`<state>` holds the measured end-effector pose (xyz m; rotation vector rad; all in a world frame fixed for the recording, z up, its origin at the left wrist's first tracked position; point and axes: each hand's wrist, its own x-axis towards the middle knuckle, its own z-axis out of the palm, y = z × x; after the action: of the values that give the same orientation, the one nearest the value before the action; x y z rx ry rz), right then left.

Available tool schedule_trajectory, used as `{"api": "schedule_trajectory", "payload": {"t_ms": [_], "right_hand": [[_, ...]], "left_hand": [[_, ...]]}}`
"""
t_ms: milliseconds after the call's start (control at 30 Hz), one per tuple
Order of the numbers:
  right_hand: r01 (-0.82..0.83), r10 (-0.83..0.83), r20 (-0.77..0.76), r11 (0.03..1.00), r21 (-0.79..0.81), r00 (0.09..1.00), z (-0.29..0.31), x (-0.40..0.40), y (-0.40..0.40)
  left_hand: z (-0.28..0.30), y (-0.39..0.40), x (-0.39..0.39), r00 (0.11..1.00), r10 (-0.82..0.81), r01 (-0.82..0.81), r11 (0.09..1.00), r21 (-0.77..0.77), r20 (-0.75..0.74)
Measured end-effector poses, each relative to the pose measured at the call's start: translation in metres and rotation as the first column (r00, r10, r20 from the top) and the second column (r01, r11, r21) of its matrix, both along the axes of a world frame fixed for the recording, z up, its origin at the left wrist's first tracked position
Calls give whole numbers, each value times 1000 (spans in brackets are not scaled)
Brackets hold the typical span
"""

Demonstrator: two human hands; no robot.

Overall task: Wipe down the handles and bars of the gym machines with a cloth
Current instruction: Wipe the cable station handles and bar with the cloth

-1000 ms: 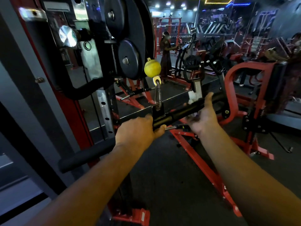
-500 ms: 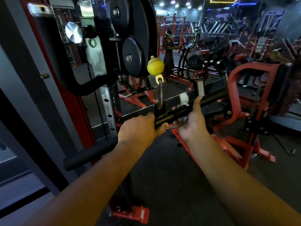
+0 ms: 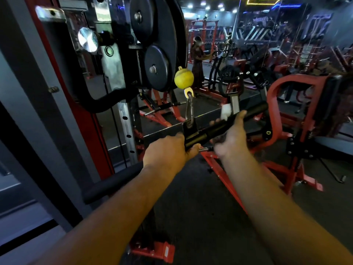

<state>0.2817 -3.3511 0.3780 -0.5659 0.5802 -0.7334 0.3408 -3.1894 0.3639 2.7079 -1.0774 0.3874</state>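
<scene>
While the straight black metal cable bar hangs from a silver carabiner under a yellow rubber ball stopper, the left hand grips it just left of the centre clip, fingers curled round it. Right of the clip, the right hand wraps the bar, blurred, with a small white cloth showing above its fingers against the bar. Beyond the bar stand the black pulley wheels of a red-framed cable machine, and red gym machines fill the dark floor behind
</scene>
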Motion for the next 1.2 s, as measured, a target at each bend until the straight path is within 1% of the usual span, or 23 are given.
{"api": "schedule_trajectory", "payload": {"t_ms": [100, 200, 367, 467, 533, 567, 600, 633, 667, 700, 733, 767, 800, 833, 867, 933, 1000, 1033, 1100, 1167, 1200], "right_hand": [[-111, 111, -17, 993, -36, 994, -22, 0, 38], [-212, 211, -22, 974, -74, 977, -28, -5, 50], [-255, 238, -104, 948, -193, 966, -38, -25, 47], [-228, 192, -152, 932, -283, 970, -49, -40, 46], [-149, 82, -170, 890, -432, 982, -54, -48, 41], [-83, 10, -141, 847, -525, 990, -55, -50, 36], [4, -82, -96, 778, -628, 992, -55, -52, 29], [93, -194, -48, 656, -749, 980, -54, -53, 20], [153, -306, 2, 472, -868, 952, -55, -51, 7], [160, -383, 49, 264, -951, 922, -54, -49, -7], [116, -425, 79, 62, -991, 902, -52, -44, -20], [32, -431, 72, -100, -994, 900, -52, -37, -32], [-74, -433, 31, -223, -972, 901, -53, -31, -41], [-176, -447, -20, -311, -934, 894, -56, -25, -46], [-250, -467, -47, -383, -889, 883, -60, -21, -51], [-318, -468, -48, -518, -794, 883, -62, -19, -59], [-373, -449, -78, -619, -692, 890, -56, -16, -68], [-403, -438, -118, -644, -650, 891, -49, -12, -71], [-483, -423, -247, -659, -577, 872, -29, 0, -74], [-585, -447, -378, -636, -503, 811, -10, 11, -70], [-603, -454, -397, -628, -493, 798, -7, 14, -69]], "left_hand": [[2, -3, 3, 999, 0, -1, 999, 32, 36], [2, -3, 6, 998, 5, -6, 999, 34, 56], [-1, -2, 7, 999, -3, 3, 1000, 14, 50], [-1, -4, 7, 999, -3, 2, 1000, 18, 53], [0, -6, 10, 999, -2, 1, 1000, 24, 54], [1, -7, 11, 999, -1, 0, 1000, 27, 52], [2, -8, 13, 999, 0, -2, 1000, 30, 52], [2, -10, 14, 998, 0, -2, 999, 32, 57], [3, -11, 14, 998, -1, -1, 999, 37, 63], [4, -12, 12, 998, -6, 3, 999, 41, 67], [4, -14, 11, 998, -12, 9, 999, 45, 66], [5, -16, 9, 998, -20, 18, 999, 45, 61], [5, -19, 8, 998, -28, 25, 999, 46, 56], [4, -20, 7, 998, -33, 31, 999, 45, 51], [3, -20, 7, 998, -37, 35, 998, 44, 47], [3, -17, 9, 998, -34, 32, 999, 43, 48], [5, -13, 11, 998, -27, 23, 998, 62, 61], [7, -11, 12, 997, -25, 19, 996, 82, 67], [11, -10, 13, 997, -29, 19, 992, 129, 77], [13, -10, 14, 996, -33, 21, 989, 143, 79], [13, -9, 15, 997, -30, 19, 990, 141, 77]]}}
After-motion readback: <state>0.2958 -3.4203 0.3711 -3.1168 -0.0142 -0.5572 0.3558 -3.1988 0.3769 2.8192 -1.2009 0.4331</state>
